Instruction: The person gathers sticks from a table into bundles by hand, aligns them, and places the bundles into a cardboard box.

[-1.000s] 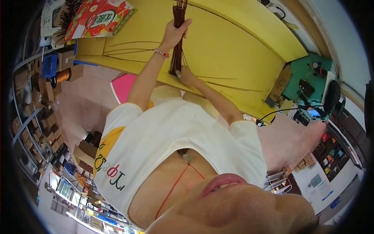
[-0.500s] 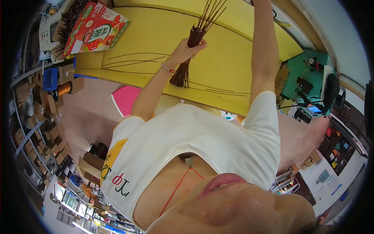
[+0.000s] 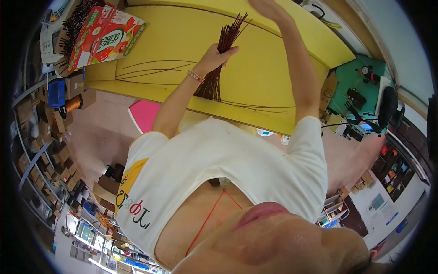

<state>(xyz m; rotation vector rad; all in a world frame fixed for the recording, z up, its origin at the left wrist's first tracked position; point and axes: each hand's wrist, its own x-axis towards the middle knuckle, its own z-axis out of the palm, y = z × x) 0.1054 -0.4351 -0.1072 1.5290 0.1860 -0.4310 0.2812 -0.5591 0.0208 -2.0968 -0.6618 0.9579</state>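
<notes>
My left hand (image 3: 214, 58) is closed around the middle of a bundle of thin, stiff-looking dark brown strands (image 3: 210, 86); whether they are wire or tubing I cannot tell. The bundle stands tilted, its lower ends fanned out near the front edge of a yellow tray-like worktop (image 3: 260, 59). Its upper ends spread unevenly above my fist. Up at the picture's top edge, my right hand (image 3: 270, 10) is partly cut off, with its visible fingers stretched out, apart from the bundle's tips. Several loose strands (image 3: 155, 62) lie on the yellow surface to the left, and others near its front edge.
A red and white printed carton (image 3: 107, 39) stands at the back left, beside a mass of more dark strands (image 3: 75, 29). A green mat (image 3: 353, 82) with tools and a dial gauge lies to the right. Shelves of cardboard boxes line the far left.
My right hand has come down into view from beyond the top edge. The long strands sticking up from the bundle now stand out less. My left hand has shifted slightly left, still gripping.
</notes>
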